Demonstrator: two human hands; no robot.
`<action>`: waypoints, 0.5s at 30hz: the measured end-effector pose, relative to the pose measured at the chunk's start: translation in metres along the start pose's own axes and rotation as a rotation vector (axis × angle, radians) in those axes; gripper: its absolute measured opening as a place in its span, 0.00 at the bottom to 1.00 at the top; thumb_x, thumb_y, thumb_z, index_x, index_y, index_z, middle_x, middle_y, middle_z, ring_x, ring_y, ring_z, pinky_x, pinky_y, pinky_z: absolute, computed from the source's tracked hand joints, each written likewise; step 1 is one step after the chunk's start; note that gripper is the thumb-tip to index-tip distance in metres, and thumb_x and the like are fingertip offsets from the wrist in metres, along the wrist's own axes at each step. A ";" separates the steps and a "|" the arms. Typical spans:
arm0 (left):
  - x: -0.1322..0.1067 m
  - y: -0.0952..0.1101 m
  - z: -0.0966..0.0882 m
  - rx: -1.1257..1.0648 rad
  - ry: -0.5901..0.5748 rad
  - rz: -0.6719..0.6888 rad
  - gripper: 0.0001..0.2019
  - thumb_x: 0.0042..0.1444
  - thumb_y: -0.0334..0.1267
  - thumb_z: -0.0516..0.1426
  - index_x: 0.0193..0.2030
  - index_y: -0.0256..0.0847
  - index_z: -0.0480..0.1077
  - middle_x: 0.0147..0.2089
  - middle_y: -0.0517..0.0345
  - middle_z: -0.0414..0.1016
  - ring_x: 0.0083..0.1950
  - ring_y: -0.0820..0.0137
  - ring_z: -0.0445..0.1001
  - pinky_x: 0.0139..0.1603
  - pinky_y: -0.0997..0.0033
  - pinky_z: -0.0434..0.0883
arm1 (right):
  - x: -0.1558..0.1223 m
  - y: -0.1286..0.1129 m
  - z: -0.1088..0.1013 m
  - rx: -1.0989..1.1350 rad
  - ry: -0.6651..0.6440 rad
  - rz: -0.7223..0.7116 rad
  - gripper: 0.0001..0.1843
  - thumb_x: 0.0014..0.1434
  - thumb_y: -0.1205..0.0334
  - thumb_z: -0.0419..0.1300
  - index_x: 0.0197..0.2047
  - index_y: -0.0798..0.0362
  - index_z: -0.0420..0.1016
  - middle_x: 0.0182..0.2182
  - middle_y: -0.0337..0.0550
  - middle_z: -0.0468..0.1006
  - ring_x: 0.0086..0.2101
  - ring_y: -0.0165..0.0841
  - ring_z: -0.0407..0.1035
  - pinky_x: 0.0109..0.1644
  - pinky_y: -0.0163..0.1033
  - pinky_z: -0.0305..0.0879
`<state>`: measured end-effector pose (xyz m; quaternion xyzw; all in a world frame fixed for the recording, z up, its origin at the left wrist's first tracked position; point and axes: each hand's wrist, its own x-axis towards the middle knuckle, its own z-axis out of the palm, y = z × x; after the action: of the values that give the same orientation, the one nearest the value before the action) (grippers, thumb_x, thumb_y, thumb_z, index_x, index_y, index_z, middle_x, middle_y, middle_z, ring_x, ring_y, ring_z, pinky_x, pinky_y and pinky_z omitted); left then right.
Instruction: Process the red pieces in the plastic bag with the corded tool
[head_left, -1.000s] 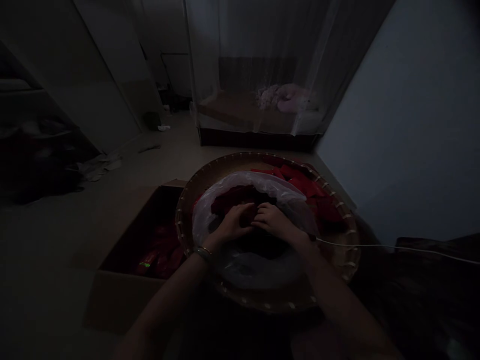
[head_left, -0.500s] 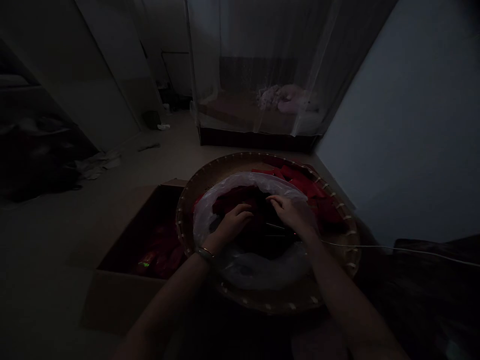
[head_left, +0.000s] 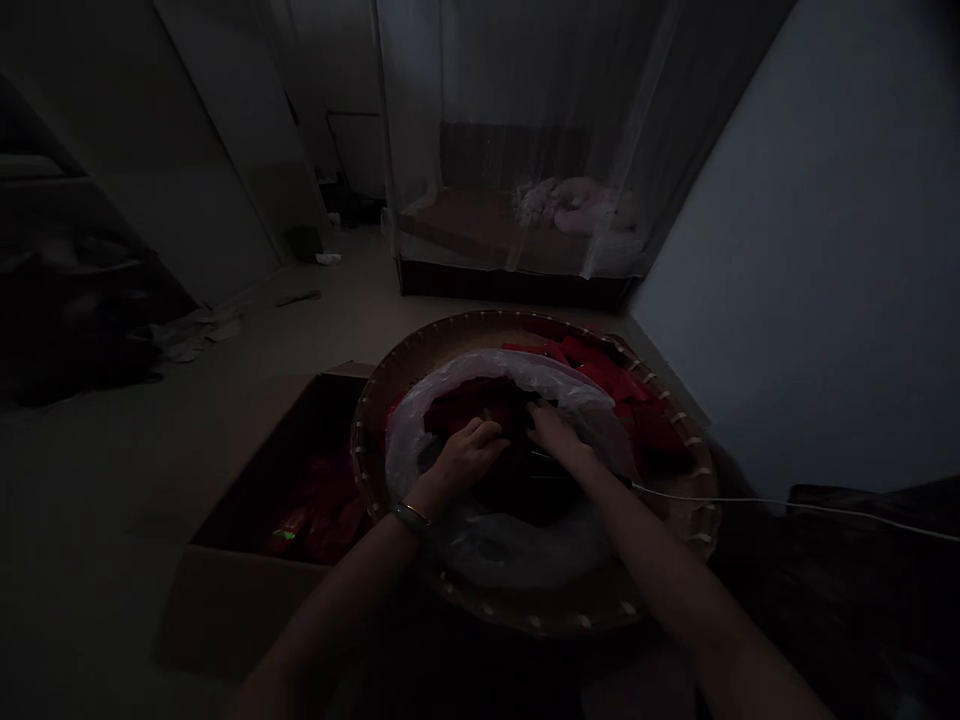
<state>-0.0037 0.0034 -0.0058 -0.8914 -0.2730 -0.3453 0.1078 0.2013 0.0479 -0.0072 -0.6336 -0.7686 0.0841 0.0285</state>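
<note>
A round woven bamboo tray [head_left: 420, 350] holds a whitish plastic bag [head_left: 480, 545] whose mouth is spread wide. Inside the bag lies dark red stuff [head_left: 465, 400], too dim to name. My left hand [head_left: 472, 452], with a bangle on its wrist, is over the bag's opening, thumb and fingers drawn together. Whatever they pinch is too dark to make out. Across from it, my right hand [head_left: 553, 428] reaches down into the opening with bent fingers close together; shadow hides the tips. Below the right hand, a thin pale rod or wire shows faintly.
Red packets [head_left: 607, 370] lie at the tray's far right. An open cardboard box [head_left: 247, 590] with red packets stands on the left. A white cord [head_left: 750, 497] runs rightward from the tray. Behind are a netted bed [head_left: 465, 215] and a pale wall [head_left: 817, 260].
My right hand has moved a little left and lower into the bag. The left hand's fingers have drawn closer together and are slightly lower.
</note>
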 end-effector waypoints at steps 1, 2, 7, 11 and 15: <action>0.000 0.000 0.000 -0.006 0.007 0.002 0.08 0.62 0.32 0.50 0.39 0.37 0.71 0.39 0.53 0.68 0.37 0.71 0.64 0.37 0.72 0.69 | 0.000 0.000 0.000 0.006 0.004 0.001 0.16 0.55 0.68 0.59 0.48 0.58 0.67 0.47 0.54 0.68 0.45 0.40 0.67 0.44 0.37 0.62; 0.000 0.001 0.000 -0.012 0.007 0.007 0.08 0.62 0.33 0.50 0.39 0.37 0.71 0.38 0.53 0.68 0.37 0.71 0.64 0.37 0.72 0.68 | 0.001 0.000 0.000 0.014 0.007 -0.001 0.16 0.54 0.68 0.59 0.47 0.58 0.67 0.47 0.53 0.68 0.44 0.40 0.67 0.43 0.36 0.61; 0.003 0.001 -0.004 -0.043 -0.017 0.041 0.09 0.62 0.31 0.50 0.38 0.37 0.71 0.44 0.52 0.70 0.39 0.71 0.64 0.40 0.71 0.69 | 0.000 0.001 -0.003 0.064 0.030 0.005 0.14 0.54 0.72 0.58 0.45 0.59 0.68 0.43 0.52 0.72 0.43 0.37 0.69 0.43 0.34 0.61; 0.004 0.003 -0.008 -0.111 -0.039 -0.001 0.08 0.61 0.33 0.51 0.39 0.39 0.71 0.40 0.54 0.71 0.39 0.70 0.65 0.39 0.71 0.68 | -0.002 0.002 -0.010 0.125 0.095 0.003 0.17 0.55 0.72 0.56 0.49 0.57 0.69 0.45 0.49 0.74 0.44 0.34 0.69 0.46 0.33 0.61; 0.004 0.003 -0.009 -0.133 -0.056 -0.096 0.07 0.60 0.35 0.52 0.39 0.42 0.72 0.38 0.55 0.71 0.40 0.70 0.65 0.37 0.72 0.66 | -0.009 0.004 -0.020 0.395 0.253 0.017 0.16 0.54 0.70 0.57 0.46 0.55 0.74 0.43 0.45 0.77 0.42 0.34 0.71 0.46 0.34 0.64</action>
<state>-0.0048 -0.0010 0.0037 -0.8917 -0.2950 -0.3424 0.0240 0.2101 0.0418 0.0123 -0.6277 -0.7220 0.1533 0.2474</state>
